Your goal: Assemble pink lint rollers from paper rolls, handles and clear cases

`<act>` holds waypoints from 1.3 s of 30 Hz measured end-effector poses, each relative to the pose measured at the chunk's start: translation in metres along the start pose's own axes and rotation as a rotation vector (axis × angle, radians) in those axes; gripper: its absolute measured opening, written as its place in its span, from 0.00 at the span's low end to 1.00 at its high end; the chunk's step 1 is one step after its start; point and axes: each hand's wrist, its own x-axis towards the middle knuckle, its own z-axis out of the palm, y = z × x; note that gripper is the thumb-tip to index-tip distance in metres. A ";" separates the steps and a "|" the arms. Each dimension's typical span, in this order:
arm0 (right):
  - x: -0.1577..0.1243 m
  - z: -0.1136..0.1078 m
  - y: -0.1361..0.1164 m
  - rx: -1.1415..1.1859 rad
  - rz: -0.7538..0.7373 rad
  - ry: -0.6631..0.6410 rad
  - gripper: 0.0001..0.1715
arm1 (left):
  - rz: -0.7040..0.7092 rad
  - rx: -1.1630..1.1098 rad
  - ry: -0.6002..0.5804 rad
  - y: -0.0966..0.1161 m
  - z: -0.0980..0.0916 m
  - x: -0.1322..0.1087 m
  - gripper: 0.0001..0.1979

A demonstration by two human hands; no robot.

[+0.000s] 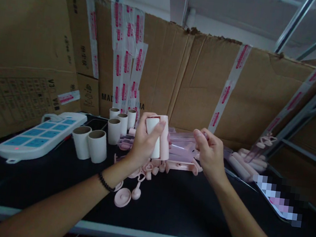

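On my feed, the left hand (145,143) is wrapped around a short white cylinder (151,125) and a pale pink curved plastic shell (166,140) pressed along it, both held nearly upright above the table; I can't tell whether the cylinder sits inside the shell or only against it. The right hand (211,151) is apart from them, fingers curled in, and I can't tell whether it pinches anything small. I judge one pair of parts brought together, with its fit unconfirmed. Below, pale pink round plastic discs (122,197) lie loose on the black tabletop (187,206), near a pale pink plastic bracket (179,166). To the left, six white hollow tubes (97,147) stand without shells, which I read as work left.
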 end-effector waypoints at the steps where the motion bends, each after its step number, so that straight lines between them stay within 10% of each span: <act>1: 0.001 0.000 0.001 0.028 0.009 0.022 0.29 | 0.005 0.003 -0.003 0.000 0.000 0.000 0.20; 20: 0.011 -0.019 -0.002 -0.003 -0.116 0.182 0.27 | -0.146 0.070 -0.195 -0.001 -0.002 0.003 0.18; 30: 0.014 -0.009 -0.038 -0.284 -0.196 -0.050 0.27 | 0.352 0.737 -0.496 0.007 -0.003 -0.008 0.16; 39: 0.007 0.010 -0.019 -0.354 -0.160 -0.188 0.17 | 0.161 0.354 -0.093 0.006 -0.008 0.002 0.10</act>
